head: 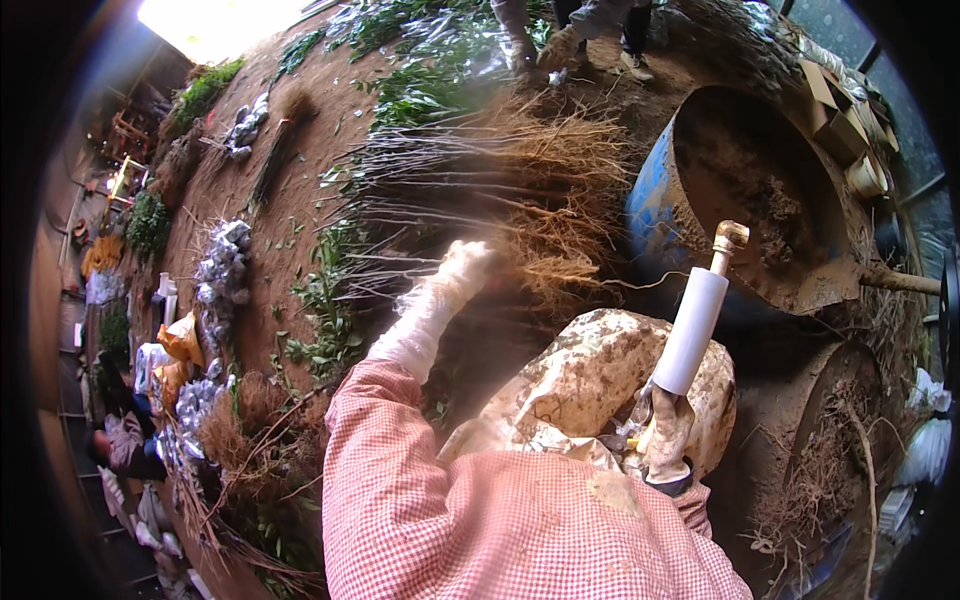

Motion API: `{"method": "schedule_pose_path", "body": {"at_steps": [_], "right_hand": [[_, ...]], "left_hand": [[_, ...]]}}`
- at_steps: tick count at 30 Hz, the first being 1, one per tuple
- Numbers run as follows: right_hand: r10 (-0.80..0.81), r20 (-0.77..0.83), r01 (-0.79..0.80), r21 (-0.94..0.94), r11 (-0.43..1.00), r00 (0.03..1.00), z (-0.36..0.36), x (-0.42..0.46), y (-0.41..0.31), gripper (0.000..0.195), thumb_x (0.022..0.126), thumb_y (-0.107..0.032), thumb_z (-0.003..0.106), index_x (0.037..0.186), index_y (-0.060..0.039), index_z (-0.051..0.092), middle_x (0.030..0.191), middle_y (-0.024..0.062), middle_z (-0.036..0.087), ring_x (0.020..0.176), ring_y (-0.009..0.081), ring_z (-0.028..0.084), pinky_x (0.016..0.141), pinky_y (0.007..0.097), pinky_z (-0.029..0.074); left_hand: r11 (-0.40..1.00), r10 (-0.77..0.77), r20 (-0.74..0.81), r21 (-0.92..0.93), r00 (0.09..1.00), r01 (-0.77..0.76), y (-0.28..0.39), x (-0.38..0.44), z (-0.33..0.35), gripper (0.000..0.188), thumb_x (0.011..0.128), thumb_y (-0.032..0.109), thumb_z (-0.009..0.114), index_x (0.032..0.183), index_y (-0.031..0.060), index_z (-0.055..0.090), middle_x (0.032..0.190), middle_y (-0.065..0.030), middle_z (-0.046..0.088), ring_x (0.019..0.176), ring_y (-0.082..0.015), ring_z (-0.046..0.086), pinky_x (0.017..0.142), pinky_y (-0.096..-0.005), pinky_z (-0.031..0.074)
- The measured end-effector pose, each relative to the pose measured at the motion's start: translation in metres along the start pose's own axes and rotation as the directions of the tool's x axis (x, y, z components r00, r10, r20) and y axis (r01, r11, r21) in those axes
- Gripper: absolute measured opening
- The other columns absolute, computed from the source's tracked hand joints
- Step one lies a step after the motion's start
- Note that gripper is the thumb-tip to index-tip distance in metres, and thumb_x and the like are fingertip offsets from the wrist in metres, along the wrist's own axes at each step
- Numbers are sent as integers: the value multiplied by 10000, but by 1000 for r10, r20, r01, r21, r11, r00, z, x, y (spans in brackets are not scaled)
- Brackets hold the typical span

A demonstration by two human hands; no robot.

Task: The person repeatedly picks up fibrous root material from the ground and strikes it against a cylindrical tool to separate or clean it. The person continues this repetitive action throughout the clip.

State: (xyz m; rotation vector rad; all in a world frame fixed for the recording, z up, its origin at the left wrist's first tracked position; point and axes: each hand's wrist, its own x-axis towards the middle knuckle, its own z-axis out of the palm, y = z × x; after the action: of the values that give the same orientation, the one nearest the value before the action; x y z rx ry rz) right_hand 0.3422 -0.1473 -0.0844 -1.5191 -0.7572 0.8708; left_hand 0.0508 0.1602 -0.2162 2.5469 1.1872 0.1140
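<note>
My left hand (471, 264), in a pale covering with clear plastic wrapped round the wrist, reaches to the stems of bare-root saplings (442, 180) laid side by side; its fingers are blurred, so a grip cannot be told. The saplings' tan roots (577, 217) point right, towards a blue drum (651, 191) with mud inside. In a soiled glove, my right hand (667, 431) is closed on a roll of white film (690, 330) with a brown-tipped core sticking out. A mud-stained pale plastic sheet (600, 360) covers my lap.
A co-worker's gloved hands (559, 46) are over roots at the top. Silver-wrapped bundles (223, 270) and leafy cuttings (330, 322) lie on the earth floor to the left. A second person (124, 446) is at far left. Cut roots (806, 480) fill another container at lower right.
</note>
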Motion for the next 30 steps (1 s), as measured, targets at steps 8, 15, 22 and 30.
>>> {"method": "schedule_pose_path", "body": {"at_steps": [8, 15, 22, 30], "right_hand": [[141, -20, -128, 311, 942, 990, -1, -9, -31, 155, 938, -150, 620, 911, 0, 594, 734, -5, 560, 595, 61, 488, 545, 224, 394], [-2, -163, 50, 294, 954, 987, -32, -1, -32, 206, 931, -182, 637, 991, 14, 617, 822, -3, 588, 644, 39, 486, 566, 199, 395], [225, 22, -225, -21, 974, 974, -60, 5, -37, 315, 944, -168, 621, 1198, 2, 545, 933, 14, 599, 739, 88, 548, 616, 231, 455], [-102, 816, 684, -400, 610, 568, -31, 108, 9, 291, 954, -163, 518, 1213, -42, 570, 897, 70, 670, 566, 140, 595, 541, 261, 549]], "left_hand": [[148, 15, 92, -985, 996, 88, 39, -8, -73, 334, 907, 11, 625, 1239, -20, 593, 1090, -112, 671, 961, -177, 650, 820, -321, 538], [971, -126, -393, -235, 911, 33, 45, -3, -160, 240, 968, 247, 563, 978, 45, 694, 799, -35, 686, 655, -188, 598, 604, -304, 500], [848, 17, -437, -470, 899, -245, -30, -5, -196, 265, 935, 187, 552, 1147, 81, 670, 972, -164, 695, 882, -367, 657, 719, -405, 517], [821, -216, -240, -569, 947, 43, 122, 2, -281, 237, 928, 98, 602, 1124, -26, 651, 974, -32, 668, 813, -125, 604, 707, -242, 470]]}}
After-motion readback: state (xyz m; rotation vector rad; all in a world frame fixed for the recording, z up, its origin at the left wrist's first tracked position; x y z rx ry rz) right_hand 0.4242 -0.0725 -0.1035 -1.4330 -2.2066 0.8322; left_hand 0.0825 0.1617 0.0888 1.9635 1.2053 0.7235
